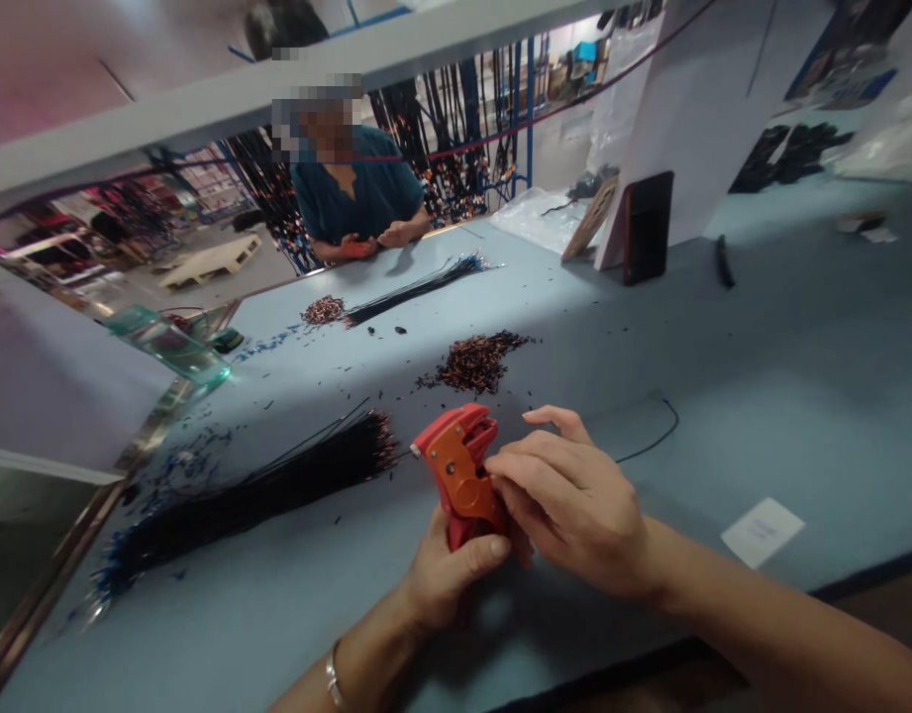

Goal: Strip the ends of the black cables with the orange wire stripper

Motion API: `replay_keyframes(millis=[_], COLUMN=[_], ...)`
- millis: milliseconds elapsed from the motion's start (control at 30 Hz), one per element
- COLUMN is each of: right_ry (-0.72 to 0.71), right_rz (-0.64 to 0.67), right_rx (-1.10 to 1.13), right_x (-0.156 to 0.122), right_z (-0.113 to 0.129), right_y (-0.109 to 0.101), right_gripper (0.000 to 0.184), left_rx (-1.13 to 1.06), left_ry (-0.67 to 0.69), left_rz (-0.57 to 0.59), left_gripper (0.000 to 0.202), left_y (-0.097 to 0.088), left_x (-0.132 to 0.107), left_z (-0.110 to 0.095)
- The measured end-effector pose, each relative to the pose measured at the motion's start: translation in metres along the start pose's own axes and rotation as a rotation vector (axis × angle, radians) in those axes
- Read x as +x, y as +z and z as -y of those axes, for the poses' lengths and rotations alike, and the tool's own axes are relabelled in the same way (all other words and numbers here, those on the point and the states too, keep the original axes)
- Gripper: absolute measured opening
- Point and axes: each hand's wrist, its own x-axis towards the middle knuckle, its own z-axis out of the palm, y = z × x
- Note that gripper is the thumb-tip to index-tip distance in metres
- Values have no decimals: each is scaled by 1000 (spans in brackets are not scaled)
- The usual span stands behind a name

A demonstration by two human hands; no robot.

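Observation:
My left hand (448,574) grips the handles of a red and orange wire stripper (459,465), held upright over the blue table (760,396). My right hand (566,500) rests against the tool's right side, fingers bent by its jaws; whether it pinches a wire I cannot tell. A thin black wire (653,436) curves away on the table just behind my right hand. To the left lies a thick bundle of black wires (254,490) with stripped ends pointing toward the tool.
A pile of stripped insulation bits (476,361) lies behind the tool. Farther back are a second wire bundle (418,287) and a small pile (323,310). A person in a teal shirt (355,198) leans on the far edge. A dark phone (647,228), white card (761,530).

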Motion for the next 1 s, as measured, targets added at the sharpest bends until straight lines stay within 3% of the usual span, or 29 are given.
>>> replay_keyframes(millis=[1000], right_ry=[-13], right_rz=[29], right_rx=[5], right_x=[-4], right_z=[-2], right_y=[4], right_gripper=[22], left_rx=[-81], left_ry=[-40], left_rz=[-70], left_gripper=[29], left_y=[5], left_x=[2], left_z=[7])
